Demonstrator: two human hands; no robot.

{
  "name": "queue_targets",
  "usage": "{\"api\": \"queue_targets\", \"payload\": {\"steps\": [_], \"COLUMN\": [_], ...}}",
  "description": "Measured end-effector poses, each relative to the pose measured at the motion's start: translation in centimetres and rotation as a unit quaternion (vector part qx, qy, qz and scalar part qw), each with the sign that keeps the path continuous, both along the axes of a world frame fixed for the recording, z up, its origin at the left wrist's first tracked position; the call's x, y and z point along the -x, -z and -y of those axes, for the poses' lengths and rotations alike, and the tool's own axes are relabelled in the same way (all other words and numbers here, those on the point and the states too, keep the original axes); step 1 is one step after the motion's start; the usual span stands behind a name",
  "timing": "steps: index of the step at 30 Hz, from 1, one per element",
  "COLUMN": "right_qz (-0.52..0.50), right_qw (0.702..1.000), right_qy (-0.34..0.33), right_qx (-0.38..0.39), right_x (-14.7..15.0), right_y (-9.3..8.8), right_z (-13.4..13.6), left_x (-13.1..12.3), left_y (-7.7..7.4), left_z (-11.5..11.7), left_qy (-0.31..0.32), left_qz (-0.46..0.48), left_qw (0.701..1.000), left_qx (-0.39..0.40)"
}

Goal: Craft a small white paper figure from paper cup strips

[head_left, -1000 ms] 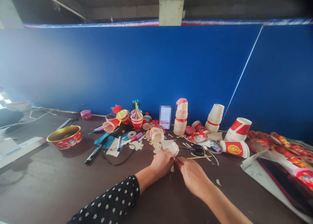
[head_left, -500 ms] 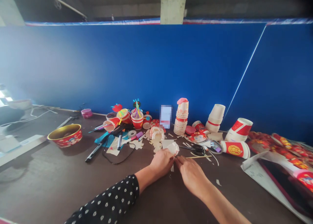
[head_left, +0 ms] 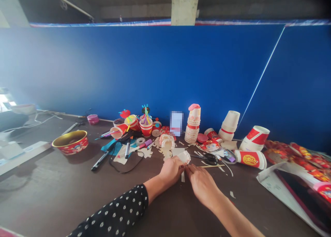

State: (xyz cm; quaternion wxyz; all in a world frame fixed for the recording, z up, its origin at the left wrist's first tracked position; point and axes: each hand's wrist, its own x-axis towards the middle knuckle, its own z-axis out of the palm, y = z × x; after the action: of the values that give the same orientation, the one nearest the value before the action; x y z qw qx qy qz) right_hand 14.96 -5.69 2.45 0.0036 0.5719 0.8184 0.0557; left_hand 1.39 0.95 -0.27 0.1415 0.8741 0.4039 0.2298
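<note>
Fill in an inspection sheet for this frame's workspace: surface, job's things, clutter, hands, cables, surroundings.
Surface: dark brown tabletop, pale paper scraps scattered on it.
Job's things: small white curved paper piece, at the hands.
Clutter: tall stack of patterned paper cups, black-handled scissors, red bowl with gold inside.
Left hand: grips the paper piece.
Right hand: fingertips close beside it; contact unclear.
Cables: thin black cable, curved on the tabletop; white cables, far left.
Surroundings: blue partition behind; grey concrete pillar beyond.
</note>
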Motion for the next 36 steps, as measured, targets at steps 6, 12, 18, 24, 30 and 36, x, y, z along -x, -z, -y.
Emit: {"api": "queue_targets", "payload": {"steps": [6, 12, 18, 24, 30, 36], "right_qz": [-0.038, -0.101, -0.084, -0.061, -0.043, -0.055], "right_qw": [0.999, 0.994, 0.995, 0.998, 0.999, 0.998], "right_qy": [-0.009, -0.046, -0.046, -0.030, -0.021, -0.010], "right_qx": [0.023, 0.019, -0.008, 0.006, 0.005, 0.013], "right_x": [-0.7, -1.5, -1.3, -1.0, -0.8, -0.5], "right_y": [-0.3, -0.5, 0.3, 0.3, 0.4, 0.5], "right_z": [0.3, 0.1, -0.1, -0.1, -0.2, -0.3], "left_x": [-0.2, -0.3, -0.5, -0.4, -0.3, -0.5], "left_y": [-0.2, -0.1, 0.4, 0.3, 0.0, -0.2], "left_z": [-0.1, -0.1, -0.1, 0.1, 0.1, 0.1], "left_qy": [0.011, 0.011, 0.001, -0.021, -0.003, -0.009], "left_qz": [-0.012, -0.020, -0.028, -0.019, -0.018, -0.045], "left_qw": [1.000, 1.000, 0.999, 0.999, 1.000, 0.999], "left_qx": [-0.003, -0.011, -0.023, -0.020, -0.013, -0.018]}}
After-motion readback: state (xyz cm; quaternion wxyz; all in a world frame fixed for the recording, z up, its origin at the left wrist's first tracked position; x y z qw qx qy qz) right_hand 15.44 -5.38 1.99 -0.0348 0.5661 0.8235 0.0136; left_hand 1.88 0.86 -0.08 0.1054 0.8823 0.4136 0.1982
